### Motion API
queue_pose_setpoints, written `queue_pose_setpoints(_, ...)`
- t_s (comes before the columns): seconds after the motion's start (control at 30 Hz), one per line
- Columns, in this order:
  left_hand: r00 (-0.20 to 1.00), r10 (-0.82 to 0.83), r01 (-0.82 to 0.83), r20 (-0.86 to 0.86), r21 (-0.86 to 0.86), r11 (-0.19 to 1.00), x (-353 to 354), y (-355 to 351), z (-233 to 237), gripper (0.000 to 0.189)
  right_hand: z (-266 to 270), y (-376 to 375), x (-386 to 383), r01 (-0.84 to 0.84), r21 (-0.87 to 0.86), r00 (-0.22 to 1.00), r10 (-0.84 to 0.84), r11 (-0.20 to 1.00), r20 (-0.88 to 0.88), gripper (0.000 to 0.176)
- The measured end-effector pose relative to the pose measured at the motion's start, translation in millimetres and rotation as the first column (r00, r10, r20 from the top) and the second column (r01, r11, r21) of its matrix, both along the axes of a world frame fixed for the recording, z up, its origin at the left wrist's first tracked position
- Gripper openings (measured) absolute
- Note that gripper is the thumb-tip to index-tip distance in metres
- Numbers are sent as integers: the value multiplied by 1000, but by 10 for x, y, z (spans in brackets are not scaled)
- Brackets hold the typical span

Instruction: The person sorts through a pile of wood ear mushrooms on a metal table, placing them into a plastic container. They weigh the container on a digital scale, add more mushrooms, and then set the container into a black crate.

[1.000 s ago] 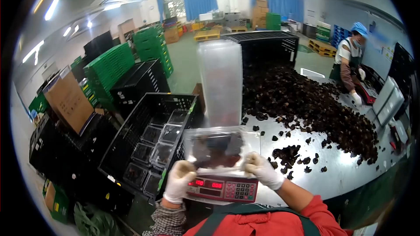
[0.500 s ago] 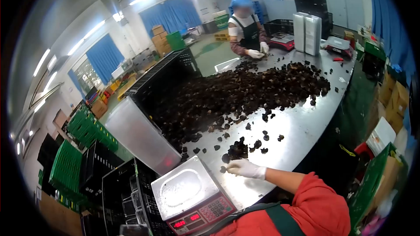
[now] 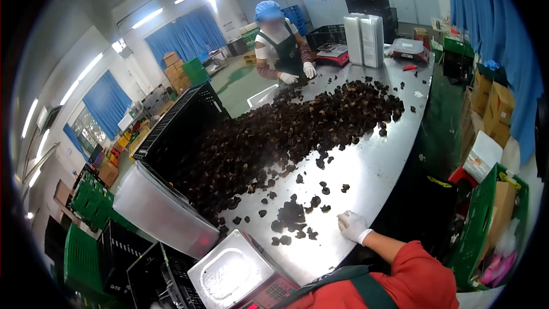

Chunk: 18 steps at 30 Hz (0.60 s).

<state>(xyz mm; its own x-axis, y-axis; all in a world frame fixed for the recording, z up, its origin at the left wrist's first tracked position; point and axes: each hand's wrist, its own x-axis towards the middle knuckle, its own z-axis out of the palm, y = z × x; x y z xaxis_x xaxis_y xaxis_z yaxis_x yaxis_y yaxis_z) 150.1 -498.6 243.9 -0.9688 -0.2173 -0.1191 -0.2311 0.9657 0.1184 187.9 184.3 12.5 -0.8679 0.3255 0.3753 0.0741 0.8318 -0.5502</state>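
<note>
My right hand [image 3: 353, 226], in a white glove, is over the steel table near its right edge. Its fingers are loosely bent and slightly apart, with nothing visible in them. To its left lies a small cluster of dark, crinkled pieces that look like black fungus [image 3: 291, 214], apart from the hand. Beyond it spreads a large heap of the same pieces [image 3: 297, 123]. A weighing scale [image 3: 231, 269] with a steel pan stands at the near left. My left hand is not in view.
Stacked clear plastic containers [image 3: 163, 209] lean beside a black crate [image 3: 180, 123] on the left. Across the steel table [image 3: 366, 166] a co-worker [image 3: 280, 46] in a blue cap handles pieces. Another clear stack [image 3: 364, 40] and red scales stand at the far end. Green crates [image 3: 477, 234] are at right.
My right hand has moved right, away from the small cluster, which now lies more spread out. The view has shifted, and the co-worker's hands are further apart.
</note>
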Motion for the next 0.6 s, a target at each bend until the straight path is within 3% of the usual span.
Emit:
queue_pose_setpoints(0.03,708,-384,332,-593,-200,922,-697,-347,-256,36,-19,25,-20,-2,32,1000,2,999,12,17)
queue_pose_setpoints(0.07,726,-220,309,-652,23,951,-954,118,176,39,-25,23,-39,-2,60,1000,1,998,26,15)
queue_pose_setpoints(0.1,581,-351,331,-734,-181,926,-1187,490,531,39,-26,10,-59,2,82,999,-5,997,40,14)
queue_pose_setpoints(0.13,498,-438,232,-749,-372,899,-1325,934,931,38,-27,8,-72,18,94,999,-21,995,35,11)
queue_pose_setpoints(0.2,434,-523,16,-733,-574,819,-1797,1205,1373,43,-40,2,-89,-17,90,999,20,996,-30,11)
queue_pose_setpoints(0.23,445,-518,-5,-731,-580,814,-2060,1199,1533,47,-55,15,-56,-3,81,998,8,997,-64,10)
queue_pose_setpoints(0.3,642,-358,-49,-678,-502,864,-2625,1168,1731,45,14,-1,-27,12,69,1000,-13,998,8,9)
queue_pose_setpoints(0.37,832,-274,217,-482,-172,961,-3394,582,1654,33,49,-23,-36,31,54,998,-35,998,60,8)
queue_pose_setpoints(0.43,854,-345,392,-389,44,919,-3460,550,1797,24,80,-20,-43,42,55,998,-44,998,49,8)
queue_pose_setpoints(0.5,848,-349,433,-399,142,890,-3470,576,1837,21,102,-12,-58,36,61,998,-39,997,53,8)
queue_pose_setpoints(0.6,860,-334,393,-386,86,915,-3525,546,1879,10,128,-26,-61,33,72,997,-38,997,68,8)
